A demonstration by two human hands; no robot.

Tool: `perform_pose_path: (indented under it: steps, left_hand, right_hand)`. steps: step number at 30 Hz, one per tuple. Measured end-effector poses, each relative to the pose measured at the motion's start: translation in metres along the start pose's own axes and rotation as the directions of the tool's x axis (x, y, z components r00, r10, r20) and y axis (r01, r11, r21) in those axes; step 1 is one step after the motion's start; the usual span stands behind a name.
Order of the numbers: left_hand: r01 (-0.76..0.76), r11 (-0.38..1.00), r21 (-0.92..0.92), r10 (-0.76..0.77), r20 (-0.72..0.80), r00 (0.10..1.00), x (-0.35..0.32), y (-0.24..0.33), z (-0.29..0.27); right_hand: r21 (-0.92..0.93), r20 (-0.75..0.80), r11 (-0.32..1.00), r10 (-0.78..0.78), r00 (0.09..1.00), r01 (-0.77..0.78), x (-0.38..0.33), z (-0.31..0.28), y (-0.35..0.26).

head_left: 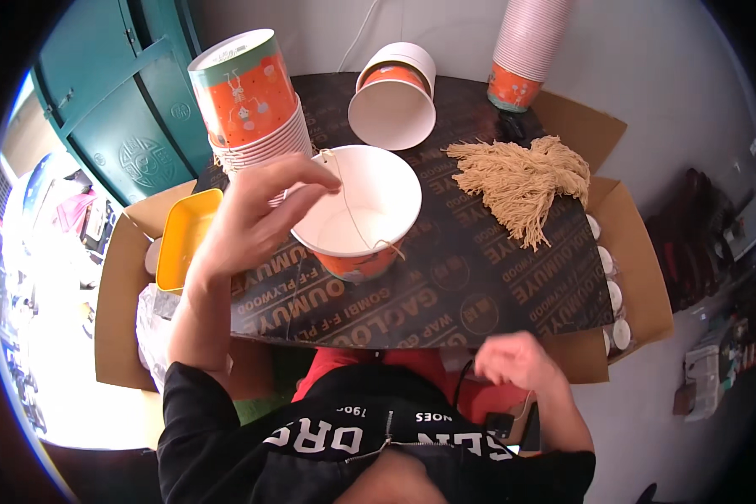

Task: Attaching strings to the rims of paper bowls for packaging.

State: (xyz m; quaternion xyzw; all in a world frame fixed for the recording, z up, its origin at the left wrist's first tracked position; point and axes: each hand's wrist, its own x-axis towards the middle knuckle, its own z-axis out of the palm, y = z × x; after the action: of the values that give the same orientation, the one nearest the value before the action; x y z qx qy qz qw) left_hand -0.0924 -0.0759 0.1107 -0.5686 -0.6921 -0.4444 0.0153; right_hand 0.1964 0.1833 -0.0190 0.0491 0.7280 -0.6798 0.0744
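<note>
An orange paper bucket [357, 264] with a white inside stands upright at the table's middle. A thin beige string [349, 210] crosses its mouth, knotted through holes near the rim on both sides. My left hand [265, 206] is over the bucket's left rim, fingers bent, with a gap between thumb and forefinger. Its fingertips come close to the string; nothing shows in its grasp. Beyond the table's front edge, above my lap, my right hand [517, 363] is slightly blurred with its fingers curled in. Whatever it may hold is hidden.
Nested upside-down buckets [248, 101] stand at back left, two buckets [393, 113] lie at the back, and a tall stack [525, 59] is back right. Beige string bundles [525, 181] lie on the dark table [470, 286]. A yellow bin [172, 244] and cardboard boxes [638, 277] flank it.
</note>
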Motion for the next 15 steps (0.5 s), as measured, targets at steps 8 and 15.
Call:
perform_pose_path:
  steps: [8, 15]
  left_hand:
    - [0.048, 0.994, 0.093, -0.093, 0.569, 0.817, 0.028, -0.040, 0.015]
    - [0.222, 0.975, -0.027, -0.142, 0.696, 0.704, 0.038, -0.032, 0.021]
  right_hand:
    - [-0.400, -0.352, 0.810, -0.567, 0.745, 0.429, 0.108, 0.038, -0.040]
    - [-0.196, -0.320, 0.871, -0.491, 0.811, 0.450, 0.134, 0.057, -0.046]
